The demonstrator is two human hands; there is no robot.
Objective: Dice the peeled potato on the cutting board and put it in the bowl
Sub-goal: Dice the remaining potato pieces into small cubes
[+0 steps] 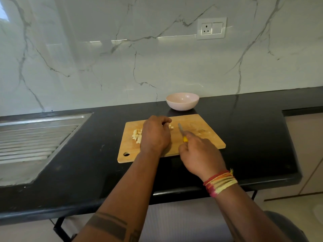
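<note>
On the pale wooden cutting board [206, 137] I see a small heap of cream potato dice [137, 135] at its left, and my left hand [155, 135] rests just beside them with fingers curled over a few more pieces. To its right my right hand [199, 154] grips the yellow-handled knife [182, 134], blade angled away from me. Beyond the board sits the round pale pink bowl [182, 101], apart from it on the black countertop [253, 130].

Worktop [244, 137] glossy black. Cutting board [206, 137] light tan wood. Potato pieces [137, 135] pale cream-yellow. Bowl [182, 101] pale pink. Knife [181, 132]: grey blade, yellow handle. Wall [104, 49] white marble pattern, grey veins. Socket plate [211, 28] white. Drainboard [35, 137] ribbed steel grey. Wrist threads [221, 182] red, orange, yellow. Left forearm tattoo [108, 224] dark bands.
</note>
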